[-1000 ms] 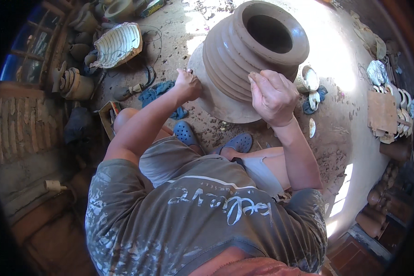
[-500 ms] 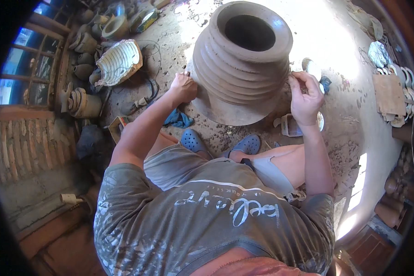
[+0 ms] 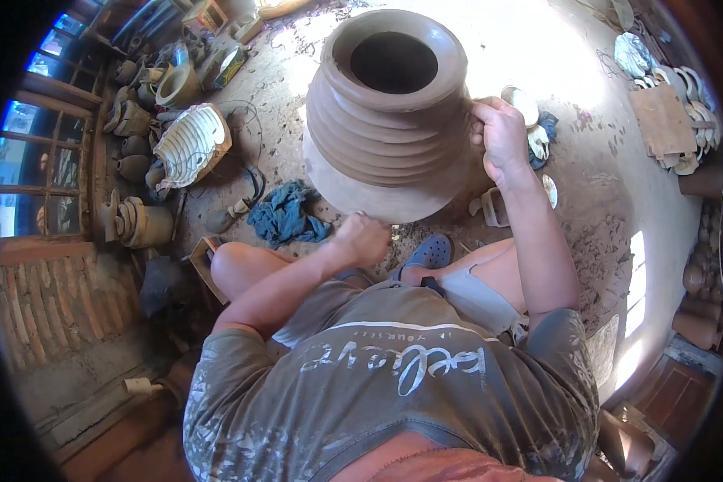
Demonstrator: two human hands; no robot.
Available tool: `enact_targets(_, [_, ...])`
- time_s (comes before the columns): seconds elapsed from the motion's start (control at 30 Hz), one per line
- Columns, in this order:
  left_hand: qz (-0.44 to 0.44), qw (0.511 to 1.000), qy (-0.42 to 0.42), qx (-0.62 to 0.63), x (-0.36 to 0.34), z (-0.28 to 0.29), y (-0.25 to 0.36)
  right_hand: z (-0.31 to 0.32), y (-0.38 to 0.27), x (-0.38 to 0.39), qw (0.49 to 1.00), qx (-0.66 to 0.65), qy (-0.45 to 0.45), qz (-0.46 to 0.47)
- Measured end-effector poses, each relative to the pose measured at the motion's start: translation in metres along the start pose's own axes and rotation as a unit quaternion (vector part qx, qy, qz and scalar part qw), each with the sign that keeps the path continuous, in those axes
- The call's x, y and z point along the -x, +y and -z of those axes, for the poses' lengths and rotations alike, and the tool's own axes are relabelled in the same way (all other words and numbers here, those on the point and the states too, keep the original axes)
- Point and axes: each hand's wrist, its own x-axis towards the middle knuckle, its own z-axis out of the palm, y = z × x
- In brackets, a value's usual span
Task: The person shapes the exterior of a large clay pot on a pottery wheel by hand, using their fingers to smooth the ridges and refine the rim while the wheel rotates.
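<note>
A large brown clay pot [image 3: 386,132] with a wide round mouth and ridged sides stands upright on a flat round base [image 3: 402,210]. My left hand [image 3: 365,239] is closed in a fist at the near rim of this base. On the pot's right side, my right hand [image 3: 502,136] is closed with its fingers curled toward the clay. What either hand grips is hidden or too small to make out.
A crumpled blue cloth [image 3: 287,214] lies left of the pot. Beyond it are a ribbed white mould [image 3: 193,143] and several clay pots. A small container [image 3: 490,207] and a white bowl [image 3: 520,106] are at right. A blue clog [image 3: 430,253] shows below the base.
My left hand has moved from the pot's left side round to the near rim of the base. My right hand remains at the right side, its fingers more curled. The whole view has shifted slightly.
</note>
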Motion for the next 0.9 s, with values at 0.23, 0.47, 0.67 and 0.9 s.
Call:
enact_targets(0.23, [-0.082, 0.989, 0.104, 0.072, -0.058, -0.012, 0.055, -0.013, -0.007, 0.005, 1.000, -0.013, 0.014, 0.003])
enact_targets(0.47, [-0.118, 0.988, 0.088, 0.036, -0.128, 0.004, 0.078, -0.014, 0.007, 0.019, 0.999, -0.012, 0.036, 0.020])
enact_targets(0.67, [-0.157, 0.973, 0.164, 0.049, -0.148, -0.020, 0.083, -0.041, 0.037, 0.091, 0.986, 0.119, -0.103, 0.048])
enact_targets(0.9, [-0.016, 0.999, 0.038, -0.026, -0.077, -0.004, 0.091, 0.005, 0.063, 0.108, 0.994, 0.029, -0.071, 0.081])
